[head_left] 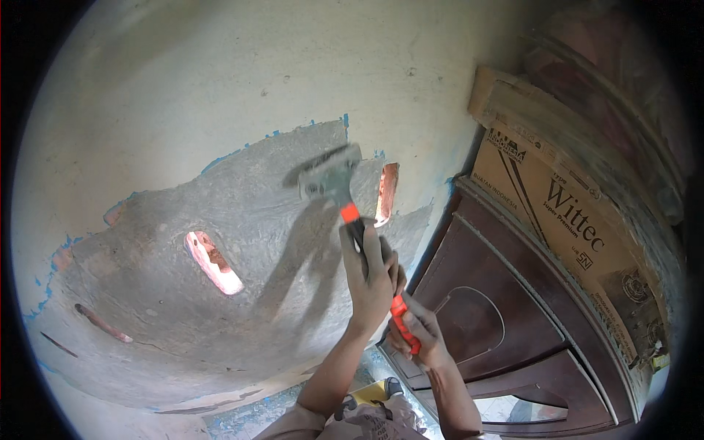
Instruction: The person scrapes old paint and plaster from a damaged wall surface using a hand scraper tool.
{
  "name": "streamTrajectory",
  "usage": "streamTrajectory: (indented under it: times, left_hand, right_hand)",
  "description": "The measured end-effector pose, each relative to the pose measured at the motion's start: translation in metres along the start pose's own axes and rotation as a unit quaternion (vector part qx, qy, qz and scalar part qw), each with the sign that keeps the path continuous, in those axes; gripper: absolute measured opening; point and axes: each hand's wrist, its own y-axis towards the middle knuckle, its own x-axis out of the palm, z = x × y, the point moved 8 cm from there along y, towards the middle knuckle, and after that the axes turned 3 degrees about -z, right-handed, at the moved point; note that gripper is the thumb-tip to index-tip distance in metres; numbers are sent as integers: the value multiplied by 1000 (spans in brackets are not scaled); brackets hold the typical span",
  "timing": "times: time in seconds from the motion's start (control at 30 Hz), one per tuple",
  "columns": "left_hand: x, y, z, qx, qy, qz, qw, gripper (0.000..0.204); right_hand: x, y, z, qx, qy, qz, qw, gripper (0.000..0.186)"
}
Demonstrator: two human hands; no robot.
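Observation:
A long-handled scraper (328,180) is raised against the wall, its wide grey head on or just off the bare grey plaster patch (257,176). My left hand (369,275) wraps around the black part of the handle, below a red collar. Lower down, my right hand (419,334) grips the red end of the same handle. Jagged blue paint flakes edge the patch, and cream paint (293,66) covers the wall above. Whether the blade touches the plaster is hard to tell.
Brick-red gouges open in the plaster: one slot (213,262) left of the scraper, another (386,192) to its right. A dark brown wooden cabinet (484,279) stands close on the right, with a cardboard box (565,213) on top. Blue-white flakes litter the floor (249,418).

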Motion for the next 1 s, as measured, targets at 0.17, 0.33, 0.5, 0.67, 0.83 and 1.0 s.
streamTrajectory:
  times: [0.17, 0.33, 0.5, 0.67, 0.83, 1.0]
  left_hand:
    - [7, 2, 5, 7, -9, -20, 1000, 18]
    - [2, 0, 8, 0, 21, -17, 1000, 18]
    - [14, 10, 25, 33, 33, -21, 999, 27]
    - [10, 4, 19, 3, 27, -4, 1000, 23]
    - [18, 12, 26, 26, 23, -28, 999, 23]
    - [18, 7, 19, 3, -1, -27, 1000, 19]
  right_hand:
    - [5, -2, -10, -12, -9, -14, 1000, 65]
    - [6, -1, 1, 7, 31, -7, 999, 64]
    - [12, 6, -10, -7, 27, -26, 999, 60]
    - [12, 1, -7, -2, 32, -4, 999, 60]
    - [16, 5, -21, -14, 34, -13, 999, 62]
    - [11, 1, -20, -8, 26, -15, 1000, 64]
